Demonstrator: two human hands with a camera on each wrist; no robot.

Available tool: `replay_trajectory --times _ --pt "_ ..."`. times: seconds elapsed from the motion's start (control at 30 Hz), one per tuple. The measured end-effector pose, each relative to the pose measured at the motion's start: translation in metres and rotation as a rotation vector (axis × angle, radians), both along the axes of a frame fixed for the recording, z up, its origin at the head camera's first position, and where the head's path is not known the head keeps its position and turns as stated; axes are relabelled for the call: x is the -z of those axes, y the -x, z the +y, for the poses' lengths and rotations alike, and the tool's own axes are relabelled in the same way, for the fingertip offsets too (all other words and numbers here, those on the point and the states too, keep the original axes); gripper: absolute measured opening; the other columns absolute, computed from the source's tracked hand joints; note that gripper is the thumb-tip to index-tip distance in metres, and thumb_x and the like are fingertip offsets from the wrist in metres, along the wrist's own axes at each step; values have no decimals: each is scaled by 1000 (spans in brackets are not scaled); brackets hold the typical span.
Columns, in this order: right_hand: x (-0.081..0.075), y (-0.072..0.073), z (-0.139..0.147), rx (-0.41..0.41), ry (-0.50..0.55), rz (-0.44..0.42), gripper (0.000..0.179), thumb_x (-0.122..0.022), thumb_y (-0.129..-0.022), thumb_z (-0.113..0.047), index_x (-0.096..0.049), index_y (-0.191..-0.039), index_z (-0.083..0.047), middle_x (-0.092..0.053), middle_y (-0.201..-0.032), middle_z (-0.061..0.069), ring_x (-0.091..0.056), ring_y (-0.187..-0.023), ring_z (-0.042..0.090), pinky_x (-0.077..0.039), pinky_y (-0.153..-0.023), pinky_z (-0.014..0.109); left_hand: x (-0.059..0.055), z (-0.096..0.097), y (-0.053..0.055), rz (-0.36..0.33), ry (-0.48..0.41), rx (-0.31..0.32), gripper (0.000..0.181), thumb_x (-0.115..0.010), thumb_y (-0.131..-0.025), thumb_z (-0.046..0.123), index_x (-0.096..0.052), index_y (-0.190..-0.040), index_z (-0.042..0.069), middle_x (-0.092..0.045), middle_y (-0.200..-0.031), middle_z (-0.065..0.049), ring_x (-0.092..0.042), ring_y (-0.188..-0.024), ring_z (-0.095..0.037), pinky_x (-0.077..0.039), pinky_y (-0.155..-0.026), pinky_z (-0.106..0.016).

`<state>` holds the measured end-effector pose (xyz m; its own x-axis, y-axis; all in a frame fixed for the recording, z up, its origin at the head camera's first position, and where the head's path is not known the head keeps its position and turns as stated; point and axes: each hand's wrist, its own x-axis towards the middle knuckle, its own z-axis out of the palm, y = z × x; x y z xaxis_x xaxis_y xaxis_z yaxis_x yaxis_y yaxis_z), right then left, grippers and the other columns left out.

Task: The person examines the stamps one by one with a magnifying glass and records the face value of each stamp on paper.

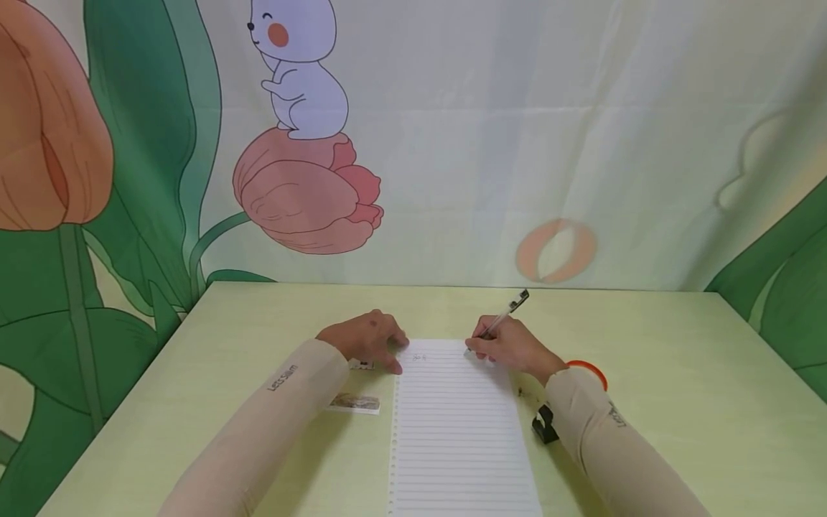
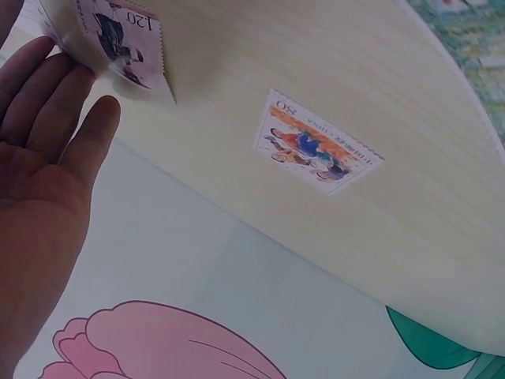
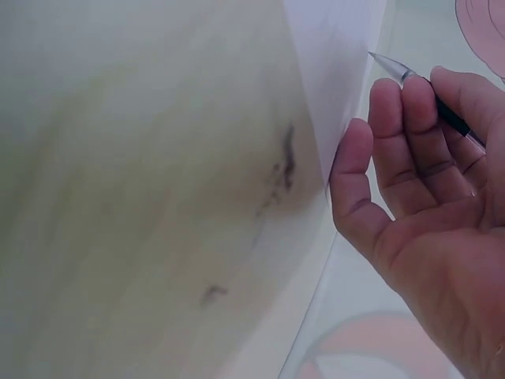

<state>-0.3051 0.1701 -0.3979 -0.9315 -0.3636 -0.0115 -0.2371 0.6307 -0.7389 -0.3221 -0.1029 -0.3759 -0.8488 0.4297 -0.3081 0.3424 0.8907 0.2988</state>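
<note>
The right hand (image 1: pixel 510 346) grips a clear-barrelled pen (image 1: pixel 507 312), its tip at the upper right of a lined loose-leaf sheet (image 1: pixel 459 431) between both hands. The left hand (image 1: pixel 365 339), fingers loosely extended, touches the sheet's upper left edge. Beside its fingertips is a 1.20 postage stamp (image 2: pixel 130 43); farther out, an 80 stamp (image 2: pixel 316 146) lies on the surface (image 1: pixel 659 337).

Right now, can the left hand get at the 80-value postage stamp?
Probably yes: the 80-value postage stamp lies uncovered, with bare tabletop between it and the left hand. The hand would likely have to leave the lined sheet it touches.
</note>
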Motion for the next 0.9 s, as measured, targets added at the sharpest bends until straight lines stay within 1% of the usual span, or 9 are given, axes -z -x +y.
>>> replay_trajectory --times 0.27,0.5,0.67,0.9 --pt "1 2 1 -29 20 -19 14 -69 -95 -17 -66 -87 -6 -69 -73 4 -59 -65 17 -47 -60 28 -1 1 -1 -5 -6 -5 56 -86 -80 32 -68 -131 18 -57 -135 1 -48 -124 -18 -40 -107 -42" --pt "1 0 1 -18 17 -9 14 -68 -95 -17 -66 -86 -7 -70 -73 4 -60 -64 17 -46 -59 26 -1 0 -1 -10 0 -7 56 -85 -81 33 -67 -132 18 -56 -138 1 -48 -127 -18 -40 -108 -43" --pt "2 0 2 -7 39 -7 14 -68 -95 -16 -65 -88 -5 -70 -74 5 -61 -64 18 -47 -60 28 0 0 -1 -12 10 -11 56 -85 -81 34 -67 -132 19 -56 -137 1 -47 -127 -18 -39 -108 -44" --pt "0 0 2 -2 31 -22 13 -67 -96 -15 -65 -88 -5 -70 -75 5 -61 -65 18 -48 -60 30 -1 0 -1 -19 2 -21 56 -85 -81 34 -67 -132 20 -56 -137 2 -47 -127 -17 -40 -108 -43"
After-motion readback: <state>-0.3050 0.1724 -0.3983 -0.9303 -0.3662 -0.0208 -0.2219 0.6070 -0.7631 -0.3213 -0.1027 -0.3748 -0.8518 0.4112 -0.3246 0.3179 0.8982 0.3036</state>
